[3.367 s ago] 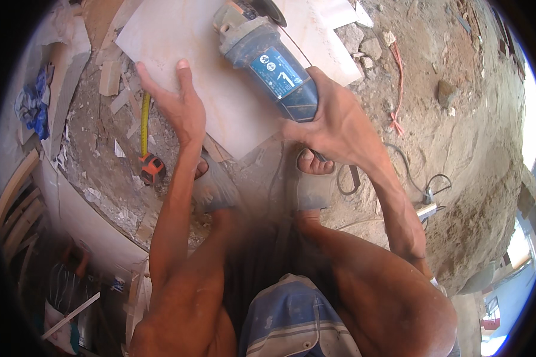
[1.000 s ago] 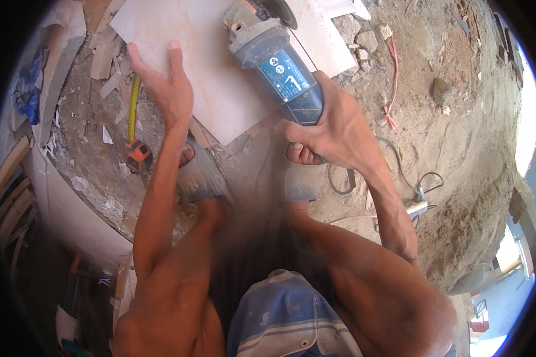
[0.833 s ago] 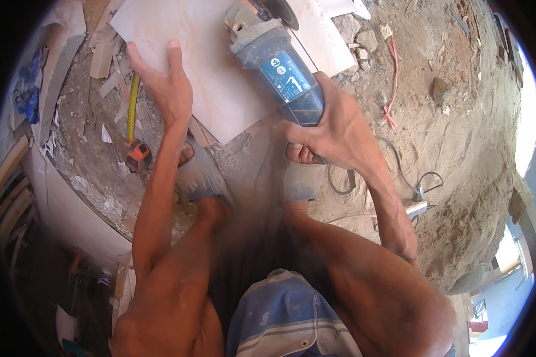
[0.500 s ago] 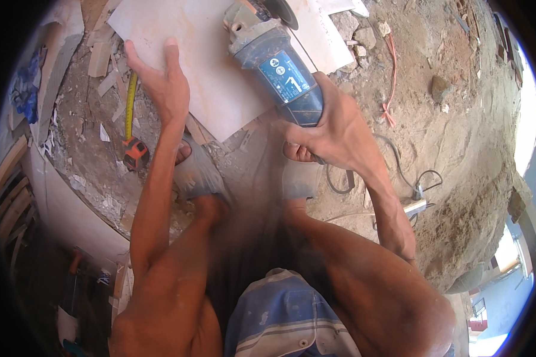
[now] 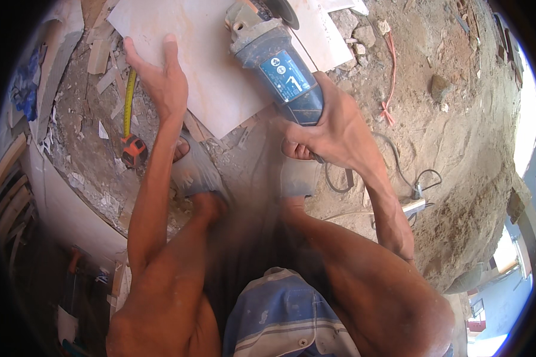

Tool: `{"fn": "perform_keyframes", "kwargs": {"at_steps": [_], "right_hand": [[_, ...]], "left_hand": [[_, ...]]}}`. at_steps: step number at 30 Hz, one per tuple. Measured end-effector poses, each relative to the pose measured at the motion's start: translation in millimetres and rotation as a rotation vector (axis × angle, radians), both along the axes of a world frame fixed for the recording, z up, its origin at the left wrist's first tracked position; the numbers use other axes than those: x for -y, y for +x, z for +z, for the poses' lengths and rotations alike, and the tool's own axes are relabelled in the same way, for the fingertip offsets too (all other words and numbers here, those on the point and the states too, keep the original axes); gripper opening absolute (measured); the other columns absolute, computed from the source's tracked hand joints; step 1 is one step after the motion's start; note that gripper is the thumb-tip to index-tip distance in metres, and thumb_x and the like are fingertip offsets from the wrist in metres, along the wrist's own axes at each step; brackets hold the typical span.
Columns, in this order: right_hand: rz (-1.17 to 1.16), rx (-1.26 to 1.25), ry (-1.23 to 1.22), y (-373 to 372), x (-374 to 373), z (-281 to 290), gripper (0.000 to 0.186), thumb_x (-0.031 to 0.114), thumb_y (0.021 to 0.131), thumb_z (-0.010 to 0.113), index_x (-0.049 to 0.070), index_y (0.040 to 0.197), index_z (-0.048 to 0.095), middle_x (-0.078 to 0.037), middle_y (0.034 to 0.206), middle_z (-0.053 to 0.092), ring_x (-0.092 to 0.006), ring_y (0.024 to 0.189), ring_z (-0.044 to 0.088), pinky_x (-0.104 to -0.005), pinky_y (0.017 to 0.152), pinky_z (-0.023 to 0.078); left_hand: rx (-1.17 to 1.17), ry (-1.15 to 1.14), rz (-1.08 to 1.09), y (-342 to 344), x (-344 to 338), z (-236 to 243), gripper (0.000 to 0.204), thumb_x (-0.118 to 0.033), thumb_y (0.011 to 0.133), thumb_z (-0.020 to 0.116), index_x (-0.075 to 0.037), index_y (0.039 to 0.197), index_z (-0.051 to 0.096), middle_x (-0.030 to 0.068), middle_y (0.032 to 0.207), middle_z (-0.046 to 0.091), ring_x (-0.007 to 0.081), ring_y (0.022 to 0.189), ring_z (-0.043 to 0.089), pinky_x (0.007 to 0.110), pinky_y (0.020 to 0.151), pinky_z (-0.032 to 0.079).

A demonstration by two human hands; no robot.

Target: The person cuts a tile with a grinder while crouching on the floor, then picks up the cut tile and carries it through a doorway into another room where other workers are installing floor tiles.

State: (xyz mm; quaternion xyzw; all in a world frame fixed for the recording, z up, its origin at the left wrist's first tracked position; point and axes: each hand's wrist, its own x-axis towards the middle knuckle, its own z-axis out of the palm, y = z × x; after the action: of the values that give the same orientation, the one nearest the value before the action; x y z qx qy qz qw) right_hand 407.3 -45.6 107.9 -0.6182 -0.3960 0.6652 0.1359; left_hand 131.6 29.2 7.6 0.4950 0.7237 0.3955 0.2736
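The right hand wraps round the near end of a dusty blue angle grinder, its head grey and its disc dark. The grinder is over the right part of a pale tile with faint brownish veins, beyond the feet. The left hand lies at the tile's left edge, 2 digits spread wide.

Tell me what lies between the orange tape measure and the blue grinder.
In the head view, from tape measure to grinder: dusty ground, the left forearm, a brownish scrap, then the pale tile.
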Motion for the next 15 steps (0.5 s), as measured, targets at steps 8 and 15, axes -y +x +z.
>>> {"fn": "perform_keyframes", "kwargs": {"at_steps": [8, 15], "right_hand": [[0.037, 0.077, 0.099, 1.4, 2.2, 1.1, 0.06, 0.024, 0.084, 0.082, -0.012, 0.126, 0.057, -0.018, 0.081, 0.075, -0.0247, 0.065, 0.079, -0.0392, 0.064, 0.066], [0.067, 0.105, 0.205, 5.4, 8.9, -4.7, 0.063, 0.024, 0.083, 0.084, -0.013, 0.127, 0.058, -0.021, 0.084, 0.078, -0.0269, 0.069, 0.081, -0.0398, 0.068, 0.067]], "left_hand": [[0.006, 0.014, -0.006, -0.6, -0.4, 0.0, 0.097, -0.043, 0.11, 0.072, 0.013, 0.172, 0.023, 0.0354, 0.171, 0.038, 0.0437, 0.157, 0.043, 0.047, 0.131, 0.033], [0.006, 0.003, -0.007, 0.8, -0.2, 0.6, 0.098, -0.043, 0.11, 0.072, 0.013, 0.172, 0.022, 0.0353, 0.171, 0.038, 0.0429, 0.156, 0.044, 0.047, 0.131, 0.034]]}}
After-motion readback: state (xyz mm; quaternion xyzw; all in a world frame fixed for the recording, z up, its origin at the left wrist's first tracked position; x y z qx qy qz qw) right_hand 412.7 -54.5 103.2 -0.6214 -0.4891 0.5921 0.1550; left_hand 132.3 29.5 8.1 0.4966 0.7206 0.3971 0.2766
